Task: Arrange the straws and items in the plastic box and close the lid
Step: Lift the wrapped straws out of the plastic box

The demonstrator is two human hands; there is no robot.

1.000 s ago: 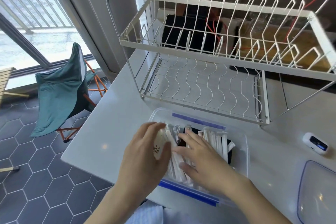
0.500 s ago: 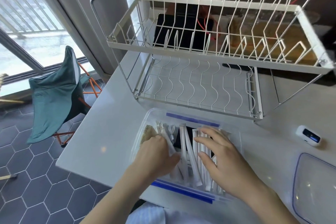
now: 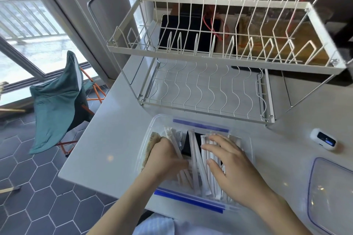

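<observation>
Straws (image 3: 194, 160) lay wrapped inside the plastic box (image 3: 248, 150) on the worktop (image 3: 114, 139). My left hand (image 3: 168, 160) pinched several; my right hand (image 3: 233, 170) pressed flat, its grip spread and holding nothing. The lid (image 3: 332, 196) lay apart.

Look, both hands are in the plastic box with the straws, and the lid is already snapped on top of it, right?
Not quite. The head view shows the left hand and right hand in the plastic box among the straws, but the lid isn't on it. It lies on the table, off to the right of the box, which is open.
</observation>
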